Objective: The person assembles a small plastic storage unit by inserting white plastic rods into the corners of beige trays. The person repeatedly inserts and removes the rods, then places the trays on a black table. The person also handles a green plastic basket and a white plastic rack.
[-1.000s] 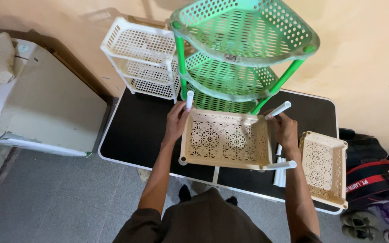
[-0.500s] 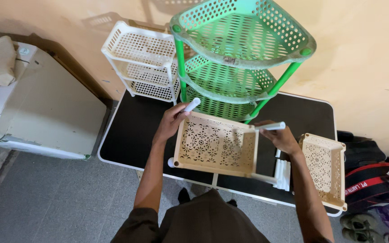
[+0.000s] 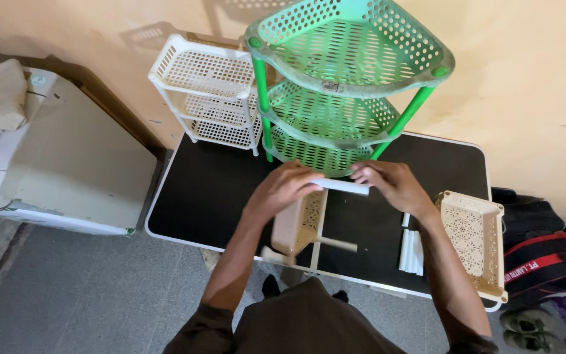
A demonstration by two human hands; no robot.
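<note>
My left hand [image 3: 283,190] and my right hand [image 3: 393,185] both grip a white plastic tube [image 3: 343,187] held level over the black table [image 3: 204,190]. The tube belongs to a beige perforated shelf tray [image 3: 299,221], which hangs on edge below my left hand with other white tubes sticking out of it. A second beige tray [image 3: 471,237] lies flat at the table's right end. Loose white tubes [image 3: 411,249] lie beside it.
A tall green three-tier corner rack [image 3: 352,72] stands at the table's back, a smaller white three-tier rack [image 3: 207,92] to its left. A white cabinet [image 3: 54,164] stands left of the table. Bags [image 3: 545,249] lie on the floor at right.
The beige tray was held flat between both hands; it has been turned up on edge. My hands have come closer together onto one white tube.
</note>
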